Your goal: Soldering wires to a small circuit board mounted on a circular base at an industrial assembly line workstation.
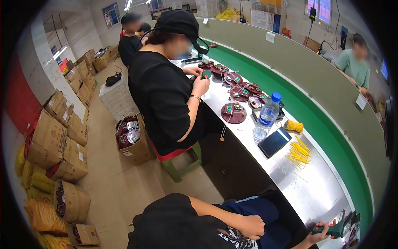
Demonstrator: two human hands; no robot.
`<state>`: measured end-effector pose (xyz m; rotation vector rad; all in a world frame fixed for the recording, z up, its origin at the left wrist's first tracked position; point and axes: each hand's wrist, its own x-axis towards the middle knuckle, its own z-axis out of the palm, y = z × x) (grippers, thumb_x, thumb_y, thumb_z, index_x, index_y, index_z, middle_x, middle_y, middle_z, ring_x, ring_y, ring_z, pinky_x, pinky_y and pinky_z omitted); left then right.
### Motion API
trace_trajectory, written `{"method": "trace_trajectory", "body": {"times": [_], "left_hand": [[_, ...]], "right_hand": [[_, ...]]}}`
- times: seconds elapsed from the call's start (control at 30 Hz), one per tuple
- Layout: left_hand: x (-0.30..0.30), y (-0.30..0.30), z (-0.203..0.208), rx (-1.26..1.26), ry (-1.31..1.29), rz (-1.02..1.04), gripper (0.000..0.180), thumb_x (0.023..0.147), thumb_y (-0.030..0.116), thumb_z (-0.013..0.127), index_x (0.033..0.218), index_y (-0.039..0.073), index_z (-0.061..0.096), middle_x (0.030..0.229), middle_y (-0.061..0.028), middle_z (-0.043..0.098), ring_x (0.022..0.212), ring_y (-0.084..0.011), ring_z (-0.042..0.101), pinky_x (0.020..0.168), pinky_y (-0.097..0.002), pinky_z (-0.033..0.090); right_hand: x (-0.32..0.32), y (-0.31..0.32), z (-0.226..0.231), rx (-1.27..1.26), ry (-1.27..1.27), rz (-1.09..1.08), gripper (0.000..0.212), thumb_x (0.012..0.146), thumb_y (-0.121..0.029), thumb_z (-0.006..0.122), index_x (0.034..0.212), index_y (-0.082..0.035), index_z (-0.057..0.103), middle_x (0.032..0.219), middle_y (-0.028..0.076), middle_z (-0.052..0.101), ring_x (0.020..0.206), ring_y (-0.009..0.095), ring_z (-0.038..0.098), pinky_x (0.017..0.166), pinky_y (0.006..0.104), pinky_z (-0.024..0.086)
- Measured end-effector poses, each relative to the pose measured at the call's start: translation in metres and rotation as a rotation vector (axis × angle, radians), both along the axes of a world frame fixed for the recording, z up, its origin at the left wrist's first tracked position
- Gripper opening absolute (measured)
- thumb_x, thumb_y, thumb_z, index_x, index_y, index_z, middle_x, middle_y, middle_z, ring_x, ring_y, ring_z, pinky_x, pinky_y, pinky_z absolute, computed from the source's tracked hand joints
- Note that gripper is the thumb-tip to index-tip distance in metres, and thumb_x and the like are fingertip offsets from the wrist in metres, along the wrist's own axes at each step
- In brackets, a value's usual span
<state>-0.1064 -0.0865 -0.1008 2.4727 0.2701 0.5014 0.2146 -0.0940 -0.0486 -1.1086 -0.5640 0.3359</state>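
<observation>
My left hand (251, 226) rests on the dark blue trousers (267, 211) over my lap, its fingers curled in and nothing visible in them. At the lower right, by the table's near end, my right hand (318, 235) is wrapped round a green and black handheld power tool (336, 229) with a small red part. Beyond the tool lies a cluster of dark parts (353, 227), cut off by the picture's rim. Nearest on the tabletop are a loose pile of yellow strips (299, 153), a tied yellow bundle (294, 126) and a black phone (274, 142).
A clear bottle with a blue cap (267, 116) stands near several maroon discs with green boards (233, 113). On my left a co-worker in black (163, 91) handles a green tool (206, 74). A green belt (319, 112) runs behind the table. Cartons (47, 133) line the left wall.
</observation>
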Motion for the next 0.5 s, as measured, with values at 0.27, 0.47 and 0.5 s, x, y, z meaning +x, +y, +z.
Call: {"method": "trace_trajectory", "body": {"times": [0.27,0.47,0.5], "left_hand": [[0.013,0.006,-0.003,-0.071,0.084,-0.103,0.026,0.078,0.028,0.061,0.07,0.003,0.066,0.066,-0.0164,0.064,0.067,-0.0373,0.065,0.059,-0.0489,0.051],[0.022,0.027,0.004,-0.122,0.231,-0.255,0.028,0.085,0.028,0.06,0.072,0.003,0.064,0.071,-0.016,0.066,0.07,-0.0361,0.067,0.06,-0.0483,0.052],[0.025,0.03,0.004,-0.123,0.248,-0.221,0.03,0.087,0.029,0.06,0.071,0.004,0.062,0.07,-0.015,0.065,0.068,-0.0357,0.066,0.058,-0.0473,0.051]], "right_hand": [[0.012,-0.016,-0.018,0.123,0.093,0.072,0.056,0.092,-0.007,0.057,0.144,-0.004,0.038,0.071,0.002,0.05,0.064,0.012,0.05,0.061,0.0253,0.045],[-0.01,0.008,-0.002,0.189,0.198,0.191,0.054,0.088,-0.004,0.056,0.139,-0.005,0.04,0.067,0.001,0.045,0.059,0.013,0.046,0.054,0.0263,0.04],[-0.016,0.011,0.005,0.163,0.21,0.159,0.054,0.086,-0.005,0.057,0.138,-0.002,0.04,0.065,0.003,0.047,0.058,0.015,0.048,0.056,0.0284,0.043]]}}
